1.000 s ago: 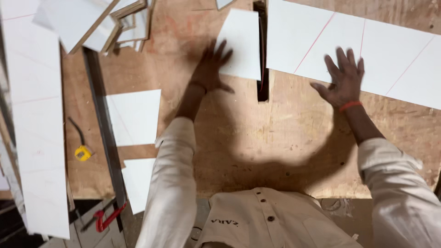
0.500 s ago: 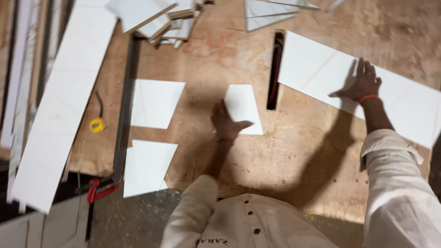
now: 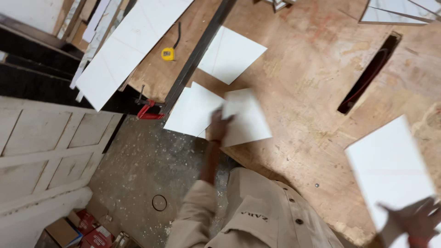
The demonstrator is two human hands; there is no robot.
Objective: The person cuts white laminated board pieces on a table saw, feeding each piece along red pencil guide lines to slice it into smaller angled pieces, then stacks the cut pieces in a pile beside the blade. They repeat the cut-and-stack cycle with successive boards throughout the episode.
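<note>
white square panel (image 3: 247,118) is now being gripped by the left hand (image 3: 217,126) at the counter (image 3: 312,92) edge, while the right hand (image 3: 413,220) is clutching the long panel (image 3: 390,170).

Down on the floor, well below and to the left of the left hand's fingers (image 3: 219,120), sit a few cardboard packages: a brown box (image 3: 63,232) with a blue edge, and just beside it a red carton (image 3: 97,238) with pale markings. Both are boxy and partly cut off by the picture's bottom edge. No signs or screens show.
</note>
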